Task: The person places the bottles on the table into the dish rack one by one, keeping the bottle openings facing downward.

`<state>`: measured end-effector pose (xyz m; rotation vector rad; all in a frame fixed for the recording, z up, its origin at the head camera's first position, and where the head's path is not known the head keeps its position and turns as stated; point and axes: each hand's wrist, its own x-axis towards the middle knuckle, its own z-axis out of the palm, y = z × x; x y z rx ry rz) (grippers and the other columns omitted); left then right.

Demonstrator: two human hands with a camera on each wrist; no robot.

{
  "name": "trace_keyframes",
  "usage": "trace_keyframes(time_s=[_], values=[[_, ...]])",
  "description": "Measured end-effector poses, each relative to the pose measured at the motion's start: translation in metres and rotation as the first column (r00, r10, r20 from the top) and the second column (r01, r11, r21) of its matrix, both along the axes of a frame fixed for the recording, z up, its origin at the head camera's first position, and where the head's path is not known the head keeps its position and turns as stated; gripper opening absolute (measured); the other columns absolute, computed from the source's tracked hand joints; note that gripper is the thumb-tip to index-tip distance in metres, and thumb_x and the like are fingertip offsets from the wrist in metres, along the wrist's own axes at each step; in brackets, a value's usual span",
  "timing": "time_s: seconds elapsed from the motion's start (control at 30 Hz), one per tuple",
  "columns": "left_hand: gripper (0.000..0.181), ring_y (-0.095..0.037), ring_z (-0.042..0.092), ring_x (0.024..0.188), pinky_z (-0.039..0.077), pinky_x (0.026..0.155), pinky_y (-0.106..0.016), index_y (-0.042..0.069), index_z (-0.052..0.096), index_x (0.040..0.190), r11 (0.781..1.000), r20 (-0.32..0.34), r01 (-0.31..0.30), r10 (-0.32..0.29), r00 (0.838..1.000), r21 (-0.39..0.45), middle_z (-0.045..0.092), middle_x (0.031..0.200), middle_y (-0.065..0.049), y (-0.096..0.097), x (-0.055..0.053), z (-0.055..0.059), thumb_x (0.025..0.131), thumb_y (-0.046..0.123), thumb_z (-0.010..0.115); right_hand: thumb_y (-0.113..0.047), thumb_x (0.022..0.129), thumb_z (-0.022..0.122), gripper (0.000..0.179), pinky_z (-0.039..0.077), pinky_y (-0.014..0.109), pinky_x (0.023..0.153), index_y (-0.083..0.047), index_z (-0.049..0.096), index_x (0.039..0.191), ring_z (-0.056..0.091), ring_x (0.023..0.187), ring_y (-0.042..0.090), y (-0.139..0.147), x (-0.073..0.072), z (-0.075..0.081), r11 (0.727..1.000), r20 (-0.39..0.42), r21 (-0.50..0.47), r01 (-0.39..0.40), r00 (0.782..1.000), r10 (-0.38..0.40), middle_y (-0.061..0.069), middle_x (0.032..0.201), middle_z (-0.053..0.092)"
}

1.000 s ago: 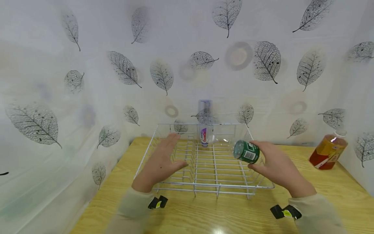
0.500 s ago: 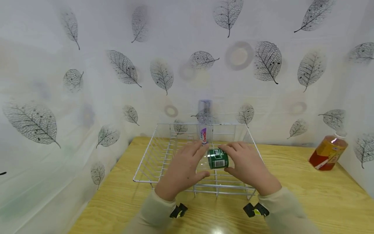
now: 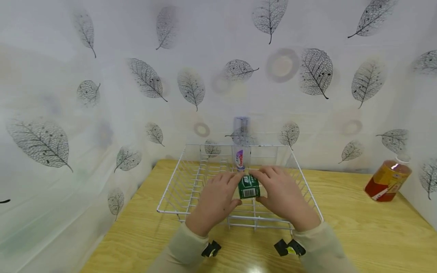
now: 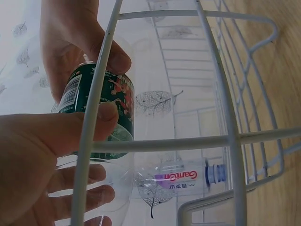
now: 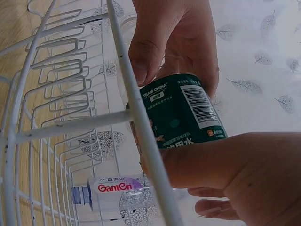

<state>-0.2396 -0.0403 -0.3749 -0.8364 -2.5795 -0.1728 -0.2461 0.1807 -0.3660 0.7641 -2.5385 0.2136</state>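
Left hand (image 3: 213,201) and right hand (image 3: 285,199) both have hold — fingers curled round one bottle (image 3: 249,187), thumbs pressing its label. Clear, glossy plastic, that bottle, round-bodied, wrapped in dark green print with a white barcode. It's held sideways over the white wire rack (image 3: 259,218) — behind it, a slim Ganten bottle (image 3: 240,157), neck down.

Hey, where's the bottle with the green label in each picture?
Head: green-labelled bottle, right of and below centre, between left hand and right hand.
Left wrist: green-labelled bottle, left of centre, partly behind white rack wire.
Right wrist: green-labelled bottle, right of centre.
Shared landmark: Ganten bottle, above it, lower right and lower left, respectively.
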Motion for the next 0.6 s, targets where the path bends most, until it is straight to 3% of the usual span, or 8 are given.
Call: trace_keyframes(time_s=[0.27,0.4,0.5,0.53,0.6], values=[[0.083,-0.027,0.057,0.122,0.049,0.101,-0.044,0.016,0.044,0.153,1.000,0.021,0.015,-0.015,1.000,-0.001,0.059,0.134,-0.006,0.000,-0.003,-0.003,0.085,0.042,0.082,-0.029,0.069,0.095,0.085,0.048,0.054,0.099,-0.013,0.057,0.143,0.055,0.122,0.033,0.005,0.000,-0.002,0.999,0.070,-0.042,-0.024,0.997,0.027,0.010,0.131,0.061],[0.081,-0.027,0.060,0.119,0.051,0.099,-0.044,0.015,0.045,0.152,0.997,0.045,0.035,-0.038,0.998,0.072,0.061,0.132,-0.008,-0.004,-0.007,-0.002,0.084,0.039,0.083,-0.031,0.079,0.089,0.088,0.046,0.058,0.101,-0.016,0.044,0.153,0.048,0.131,0.036,0.013,-0.001,0.002,0.973,0.178,-0.225,-0.046,0.980,0.087,0.012,0.146,0.048],[0.081,-0.027,0.061,0.117,0.052,0.096,-0.044,0.016,0.045,0.151,0.984,0.080,0.043,-0.057,0.995,0.170,0.062,0.131,-0.008,-0.008,-0.009,-0.001,0.084,0.036,0.084,-0.029,0.087,0.082,0.089,0.041,0.062,0.105,-0.021,0.031,0.159,0.041,0.139,0.036,0.019,-0.002,0.004,0.888,0.235,-0.457,-0.049,0.956,0.174,0.010,0.155,0.038],[0.081,-0.026,0.061,0.117,0.052,0.096,-0.044,0.016,0.044,0.152,0.978,0.095,0.043,-0.063,0.993,0.202,0.062,0.132,-0.008,-0.008,-0.009,-0.001,0.085,0.036,0.084,-0.027,0.089,0.080,0.089,0.038,0.063,0.107,-0.023,0.027,0.160,0.038,0.141,0.035,0.020,-0.002,0.004,0.843,0.242,-0.535,-0.052,0.947,0.212,0.010,0.157,0.035],[0.080,-0.027,0.060,0.118,0.052,0.096,-0.045,0.016,0.043,0.152,0.963,0.124,0.043,-0.078,0.989,0.265,0.060,0.134,-0.009,-0.009,-0.009,0.001,0.085,0.036,0.083,-0.021,0.093,0.076,0.088,0.033,0.062,0.111,-0.027,0.021,0.162,0.034,0.144,0.033,0.022,-0.002,0.006,0.726,0.261,-0.687,-0.039,0.919,0.296,0.009,0.159,0.033]])
